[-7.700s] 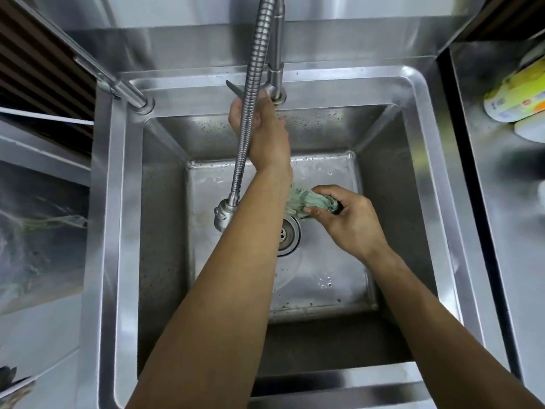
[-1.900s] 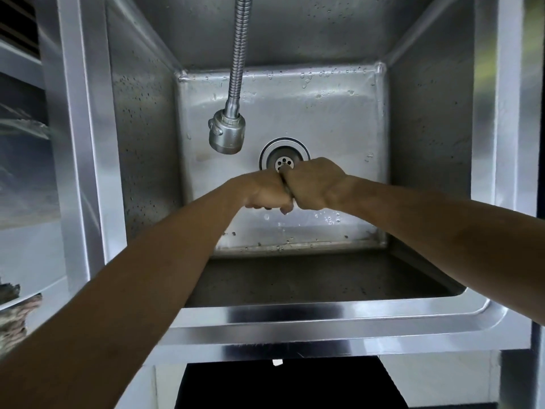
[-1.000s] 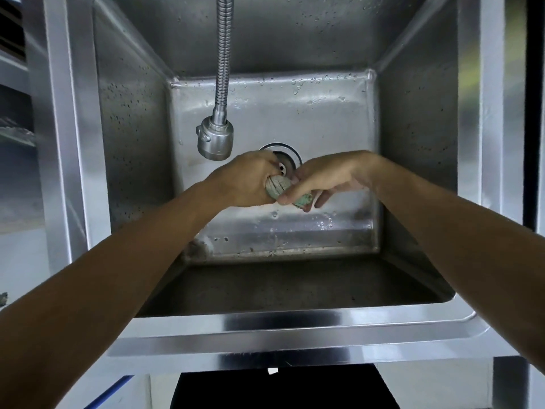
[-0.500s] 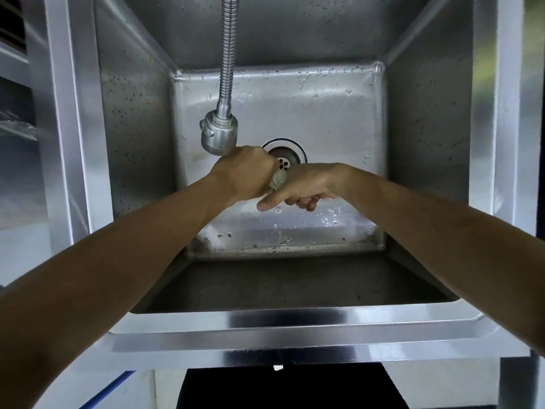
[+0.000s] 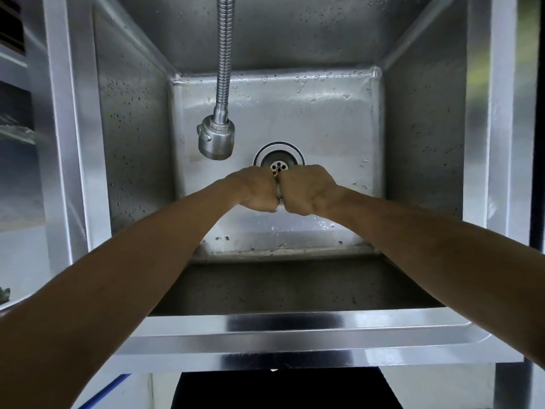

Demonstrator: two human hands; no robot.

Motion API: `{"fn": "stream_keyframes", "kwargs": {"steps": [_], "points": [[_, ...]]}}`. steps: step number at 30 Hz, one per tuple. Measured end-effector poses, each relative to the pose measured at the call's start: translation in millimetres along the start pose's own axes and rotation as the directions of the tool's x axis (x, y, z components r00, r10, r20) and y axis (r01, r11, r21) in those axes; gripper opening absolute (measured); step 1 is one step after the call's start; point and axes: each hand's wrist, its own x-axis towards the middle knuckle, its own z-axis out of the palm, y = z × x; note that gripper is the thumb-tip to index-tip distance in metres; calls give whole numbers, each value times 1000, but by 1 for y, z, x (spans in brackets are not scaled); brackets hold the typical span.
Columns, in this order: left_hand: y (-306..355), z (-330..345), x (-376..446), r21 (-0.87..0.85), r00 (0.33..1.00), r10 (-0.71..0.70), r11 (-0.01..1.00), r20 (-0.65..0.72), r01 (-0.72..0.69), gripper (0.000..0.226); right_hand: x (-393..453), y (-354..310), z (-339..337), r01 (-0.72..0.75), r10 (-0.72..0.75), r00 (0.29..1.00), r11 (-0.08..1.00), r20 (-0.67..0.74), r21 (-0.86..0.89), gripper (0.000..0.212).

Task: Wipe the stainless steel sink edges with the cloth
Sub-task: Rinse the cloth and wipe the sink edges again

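Note:
Both my fists meet over the middle of the deep stainless steel sink (image 5: 289, 335), just in front of the drain (image 5: 279, 160). My left hand (image 5: 256, 191) and my right hand (image 5: 306, 191) are clenched knuckle to knuckle around the cloth (image 5: 279, 192). Only a thin pale sliver of the cloth shows between them; the rest is hidden inside the fists. The hands hang above the wet sink floor and touch no edge.
A flexible metal hose with a spray head (image 5: 216, 140) hangs to the upper left of my hands. Water drops speckle the sink walls and floor. The sink's left rim (image 5: 67, 143) and right rim (image 5: 495, 143) run up both sides.
One second ago my right fingers were loose around the rolled cloth; now both fists are clenched tight together on it, as they were about two seconds ago.

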Motion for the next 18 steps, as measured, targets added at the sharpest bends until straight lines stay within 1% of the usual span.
{"fn": "stream_keyframes", "kwargs": {"steps": [2, 6, 8, 11, 12, 15, 17, 18], "points": [[0, -3, -1, -49, 1000, 0, 999, 20, 1, 20, -1, 0, -6, 7, -8, 1000, 999, -23, -36, 18], [-3, -4, -2, -227, 999, -30, 973, 42, 39, 8, -3, -1, -10, 32, -38, 998, 993, -51, -113, 24], [-1, -1, -4, -274, 999, -34, 961, 40, 44, 14, -5, -3, -11, 38, -43, 999, 990, -33, -139, 23], [-3, 7, -4, -312, 999, -49, 949, -23, 39, 17, -7, -4, -14, 44, -52, 998, 979, -38, -200, 26], [-5, 7, -6, -340, 999, -42, 940, 3, 41, 17, -9, -5, -14, 45, -57, 997, 978, -55, -205, 27], [-12, -3, -11, -462, 988, 17, 885, 156, 58, 19, -16, -10, -10, 62, -83, 989, 984, -121, -168, 40], [-16, -15, -14, -509, 983, 53, 860, 176, 45, 21, -23, -9, -8, 76, -84, 986, 995, -147, -60, 49], [-18, -20, -15, -496, 981, 60, 867, 183, 40, 19, -27, -6, -12, 77, -71, 991, 996, -113, 46, 52]]}}
